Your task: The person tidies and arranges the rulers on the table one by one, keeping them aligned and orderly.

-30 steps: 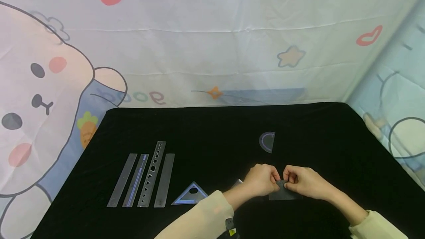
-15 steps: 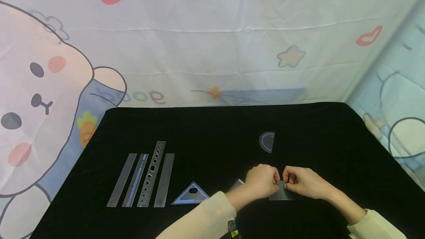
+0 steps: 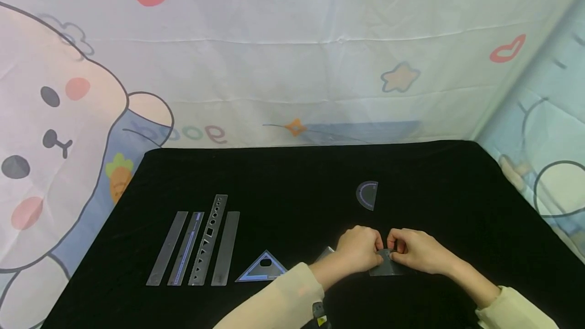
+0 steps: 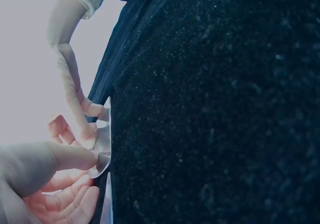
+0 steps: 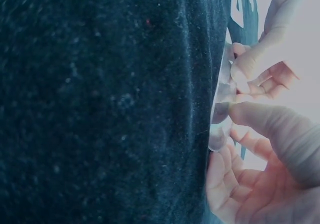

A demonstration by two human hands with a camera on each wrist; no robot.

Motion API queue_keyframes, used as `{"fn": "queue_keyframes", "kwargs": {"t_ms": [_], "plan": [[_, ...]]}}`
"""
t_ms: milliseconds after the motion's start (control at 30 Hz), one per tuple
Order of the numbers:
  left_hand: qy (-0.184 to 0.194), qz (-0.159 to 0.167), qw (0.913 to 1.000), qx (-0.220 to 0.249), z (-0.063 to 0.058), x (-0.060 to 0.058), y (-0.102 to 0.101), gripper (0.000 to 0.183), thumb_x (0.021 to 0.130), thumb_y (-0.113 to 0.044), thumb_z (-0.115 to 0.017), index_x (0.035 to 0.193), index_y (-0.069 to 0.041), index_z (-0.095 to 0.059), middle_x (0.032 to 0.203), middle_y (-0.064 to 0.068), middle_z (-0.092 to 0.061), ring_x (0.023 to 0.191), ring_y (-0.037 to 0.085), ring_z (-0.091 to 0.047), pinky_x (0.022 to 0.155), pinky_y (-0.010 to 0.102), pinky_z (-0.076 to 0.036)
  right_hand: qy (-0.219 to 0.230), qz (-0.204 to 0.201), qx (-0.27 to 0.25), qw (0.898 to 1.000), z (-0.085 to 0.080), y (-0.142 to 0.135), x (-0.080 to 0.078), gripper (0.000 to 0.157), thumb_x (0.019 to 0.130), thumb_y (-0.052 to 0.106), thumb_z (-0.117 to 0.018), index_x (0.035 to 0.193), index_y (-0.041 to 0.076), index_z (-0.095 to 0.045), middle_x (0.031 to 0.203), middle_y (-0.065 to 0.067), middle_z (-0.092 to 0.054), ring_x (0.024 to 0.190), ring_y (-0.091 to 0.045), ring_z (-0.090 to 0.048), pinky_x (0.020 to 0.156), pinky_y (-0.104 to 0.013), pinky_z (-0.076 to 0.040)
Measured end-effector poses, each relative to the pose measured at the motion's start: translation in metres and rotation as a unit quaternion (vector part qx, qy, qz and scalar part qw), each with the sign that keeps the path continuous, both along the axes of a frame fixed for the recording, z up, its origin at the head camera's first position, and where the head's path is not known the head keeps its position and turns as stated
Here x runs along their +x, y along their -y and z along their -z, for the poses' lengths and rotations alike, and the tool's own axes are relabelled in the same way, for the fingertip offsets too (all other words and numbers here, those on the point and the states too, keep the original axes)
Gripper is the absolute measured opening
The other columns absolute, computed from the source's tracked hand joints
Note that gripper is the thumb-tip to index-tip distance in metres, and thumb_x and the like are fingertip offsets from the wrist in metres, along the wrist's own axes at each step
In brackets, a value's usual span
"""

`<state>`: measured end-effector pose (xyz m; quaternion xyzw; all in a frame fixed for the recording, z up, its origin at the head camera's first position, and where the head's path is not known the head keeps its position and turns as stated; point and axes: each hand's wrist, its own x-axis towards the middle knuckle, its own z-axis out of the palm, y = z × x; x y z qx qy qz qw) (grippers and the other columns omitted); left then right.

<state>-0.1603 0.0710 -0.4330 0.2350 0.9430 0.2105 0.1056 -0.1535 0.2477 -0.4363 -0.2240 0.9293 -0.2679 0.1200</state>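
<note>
My left hand (image 3: 361,248) and right hand (image 3: 422,251) come close together at the right of the black-covered table, both on one clear plastic protractor (image 3: 386,268). Its straight edge faces me, and its upper part is partly hidden by the fingers. In the left wrist view, my left thumb presses the clear sheet (image 4: 102,139) near a rounded corner, fingers behind it. Seen from the right wrist, my right thumb and fingers pinch the same sheet (image 5: 220,114), which stands tilted at the cloth. Half covered by my left wrist, a pale-edged clear piece (image 3: 326,253) lies behind.
Several clear rulers lie in a row at the left, among them a stencil ruler (image 3: 207,248) with cut-out shapes. A blue-edged set square (image 3: 262,269) lies beside my left sleeve. Another protractor (image 3: 367,196) is farther back. A printed curtain (image 3: 274,55) hangs behind the table.
Both hands keep their hold on the protractor and stay nearly in place. The right hand shifts very slightly left. The other pieces lie still.
</note>
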Motion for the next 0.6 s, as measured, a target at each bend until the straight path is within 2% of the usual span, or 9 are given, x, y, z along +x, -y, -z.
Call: {"fn": "queue_keyframes", "kwargs": {"t_ms": [267,600], "plan": [[-0.005,0.0,1.0,-0.002,-0.0007,0.0007,0.0003,0.012,0.074,-0.024,-0.074,0.082,-0.02,-0.065,0.065,-0.013,-0.053,0.053,0.001,-0.047,0.047,0.015,-0.038,-0.023,0.014,0.01,1.0,0.0003,0.0003,0.0001,0.02,0.075,0.015,-0.07,0.09,0.017,-0.056,0.073,0.006,-0.048,0.06,-0.003,-0.045,0.051,-0.02,-0.041],[0.012,0.013,0.9993,0.034,-0.0079,-0.0003,0.0078,0.022,0.074,-0.024,-0.075,0.093,-0.019,-0.066,0.076,-0.011,-0.058,0.063,0.0,-0.049,0.053,0.014,-0.04,-0.02,0.041,0.004,0.999,-0.0064,-0.005,-0.0018,0.03,0.079,0.016,-0.068,0.106,0.009,-0.059,0.085,0.001,-0.057,0.065,-0.003,-0.052,0.054,-0.019,-0.045]]}}
